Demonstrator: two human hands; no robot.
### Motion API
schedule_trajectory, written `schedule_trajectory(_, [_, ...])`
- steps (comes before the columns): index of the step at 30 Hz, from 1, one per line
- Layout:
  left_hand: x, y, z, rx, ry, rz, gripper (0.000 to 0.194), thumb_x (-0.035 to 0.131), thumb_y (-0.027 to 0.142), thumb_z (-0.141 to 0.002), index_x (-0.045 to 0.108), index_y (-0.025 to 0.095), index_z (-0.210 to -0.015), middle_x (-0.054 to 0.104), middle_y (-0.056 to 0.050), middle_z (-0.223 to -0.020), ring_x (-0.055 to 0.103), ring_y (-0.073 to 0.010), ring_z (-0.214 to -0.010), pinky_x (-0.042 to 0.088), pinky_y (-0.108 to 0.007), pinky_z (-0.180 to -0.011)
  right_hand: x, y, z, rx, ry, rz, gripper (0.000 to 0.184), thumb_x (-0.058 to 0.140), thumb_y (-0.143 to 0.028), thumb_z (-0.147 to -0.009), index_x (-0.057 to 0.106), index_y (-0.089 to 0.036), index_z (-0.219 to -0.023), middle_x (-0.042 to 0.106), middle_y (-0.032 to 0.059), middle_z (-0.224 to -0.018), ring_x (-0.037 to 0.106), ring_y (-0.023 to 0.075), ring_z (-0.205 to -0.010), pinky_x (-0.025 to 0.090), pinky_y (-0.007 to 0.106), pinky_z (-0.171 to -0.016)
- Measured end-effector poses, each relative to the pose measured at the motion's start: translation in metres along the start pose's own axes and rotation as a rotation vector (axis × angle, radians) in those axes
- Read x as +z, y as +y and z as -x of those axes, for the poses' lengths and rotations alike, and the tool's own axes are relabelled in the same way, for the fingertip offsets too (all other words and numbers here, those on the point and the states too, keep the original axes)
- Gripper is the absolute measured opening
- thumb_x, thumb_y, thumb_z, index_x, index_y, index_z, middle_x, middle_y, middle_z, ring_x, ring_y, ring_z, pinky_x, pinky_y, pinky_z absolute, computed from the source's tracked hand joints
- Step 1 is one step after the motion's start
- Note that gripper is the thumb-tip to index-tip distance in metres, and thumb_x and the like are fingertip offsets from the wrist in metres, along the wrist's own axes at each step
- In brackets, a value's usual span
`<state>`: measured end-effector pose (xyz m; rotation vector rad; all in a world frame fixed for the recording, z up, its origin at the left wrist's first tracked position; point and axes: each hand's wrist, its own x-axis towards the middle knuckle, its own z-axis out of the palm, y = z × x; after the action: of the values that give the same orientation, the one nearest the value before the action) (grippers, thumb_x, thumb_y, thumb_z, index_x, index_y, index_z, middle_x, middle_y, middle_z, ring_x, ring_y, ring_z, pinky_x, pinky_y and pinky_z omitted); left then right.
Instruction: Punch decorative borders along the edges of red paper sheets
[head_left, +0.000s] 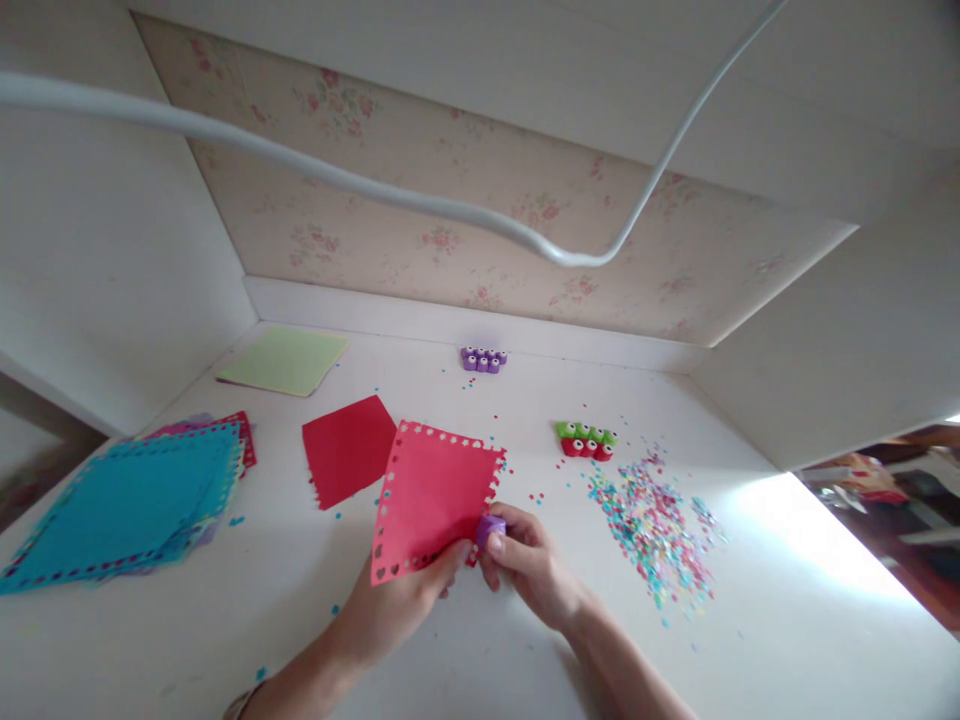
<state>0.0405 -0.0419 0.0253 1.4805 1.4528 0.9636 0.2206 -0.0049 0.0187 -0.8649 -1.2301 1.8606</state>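
White cable (450, 206), left hand (411, 600) gripping pink paper (435, 490), right hand (534, 568) clamped on purple punch (491, 529), any lettering unreadable

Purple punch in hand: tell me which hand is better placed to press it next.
Probably the right hand: it grips the purple punch at the right edge of the pink sheet, thumb against it. The left hand is occupied holding the sheet's lower edge.

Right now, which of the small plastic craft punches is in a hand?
The purple plastic punch in the right hand, at the pink paper sheet's edge; the other purple punches, green punches and red punches stand on the white tabletop.
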Motion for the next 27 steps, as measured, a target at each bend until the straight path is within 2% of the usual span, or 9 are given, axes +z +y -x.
schedule_trajectory(2, [0.001,0.0004,0.0007,-0.006,0.017,0.015,0.031,0.057,0.04,-0.088,0.061,0.021,-0.064,0.061,0.002,-0.055,0.059,-0.0137,-0.049,0.049,-0.023,-0.051,0.002,-0.0016,0.0002,0.011,0.034,0.063,0.032,0.077,-0.043,-0.076,0.064,-0.015,-0.084,0.055,-0.0017,-0.067,0.045,0.0087,-0.054,0.035,0.021,-0.05])
schedule_trajectory(5, [0.0,0.0025,0.0002,0.067,0.046,0.009,0.029,0.056,0.037,-0.089,0.06,0.022,-0.065,0.059,0.002,-0.055,0.058,-0.0144,-0.048,0.048,-0.024,-0.05,0.0034,-0.0058,0.0012,0.024,0.034,0.106,0.034,0.073,-0.047,-0.079,0.065,-0.015,-0.08,0.053,-0.002,-0.064,0.042,0.0084,-0.053,0.031,0.022,-0.049])
schedule_trajectory(8, [-0.0018,0.0061,-0.0006,0.127,0.022,-0.008,0.03,0.056,0.036,-0.09,0.06,0.023,-0.064,0.057,0.002,-0.053,0.056,-0.0141,-0.048,0.047,-0.024,-0.05,0.0031,-0.0086,0.0017,0.016,0.064,0.117,0.033,0.075,-0.046,-0.077,0.065,-0.015,-0.081,0.055,-0.002,-0.064,0.041,0.0085,-0.054,0.03,0.023,-0.051])
schedule_trajectory(12, [-0.0019,0.0098,-0.0007,0.091,-0.036,0.042,0.025,0.057,0.038,-0.091,0.067,0.022,-0.074,0.06,0.002,-0.056,0.057,-0.014,-0.05,0.048,-0.023,-0.049,0.0016,-0.0085,0.0011,0.009,0.064,0.102,0.031,0.075,-0.046,-0.077,0.064,-0.017,-0.08,0.056,-0.0021,-0.064,0.043,0.0101,-0.056,0.033,0.024,-0.053])
schedule_trajectory(16, [-0.0006,0.0081,-0.0007,0.098,-0.048,0.047,0.028,0.057,0.039,-0.09,0.066,0.021,-0.071,0.06,0.002,-0.056,0.055,-0.0128,-0.049,0.047,-0.023,-0.049,0.0006,-0.008,0.0005,0.02,0.02,0.146,0.029,0.076,-0.043,-0.078,0.066,-0.017,-0.081,0.06,-0.0007,-0.067,0.045,0.0104,-0.056,0.034,0.024,-0.053])
schedule_trajectory(20, [0.0004,0.0036,-0.0009,0.037,-0.073,0.085,0.029,0.055,0.038,-0.091,0.065,0.02,-0.071,0.06,0.002,-0.059,0.057,-0.0126,-0.053,0.047,-0.022,-0.052,0.0003,-0.0086,0.0003,-0.02,-0.042,0.088,0.03,0.073,-0.044,-0.081,0.065,-0.015,-0.08,0.061,0.001,-0.068,0.047,0.0112,-0.059,0.036,0.024,-0.053])
schedule_trajectory(27, [0.0001,0.0029,-0.0014,0.015,0.016,0.055,0.032,0.057,0.04,-0.089,0.057,0.021,-0.063,0.058,0.003,-0.055,0.057,-0.0125,-0.051,0.047,-0.023,-0.052,-0.0031,-0.0087,0.0005,-0.007,0.009,0.127,0.031,0.075,-0.043,-0.079,0.062,-0.015,-0.078,0.055,-0.0017,-0.066,0.046,0.0101,-0.059,0.036,0.022,-0.053])
